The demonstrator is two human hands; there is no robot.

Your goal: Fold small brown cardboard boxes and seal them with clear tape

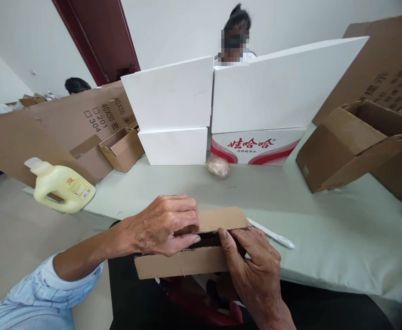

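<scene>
A small brown cardboard box (187, 265) is held at the table's near edge, its dark opening facing up between two flaps. My left hand (163, 224) is closed over the left part of the opening, fingers curled and thumb along the inner edge. At the right end my right hand (254, 266) grips the box, thumb on the rim and fingers wrapped over the side. What lies inside is too dark to make out. Just beyond my right hand, a slim white plastic tool (273, 234) lies on the table, partly hidden by the box.
A pale yellow detergent bottle (63, 188) lies on the left of the green-covered table (324, 229). A clear plastic-wrapped bundle (218, 167) rests before white box panels (173, 145). Open cardboard boxes (341, 142) stand right. Two people are partly visible beyond the panels.
</scene>
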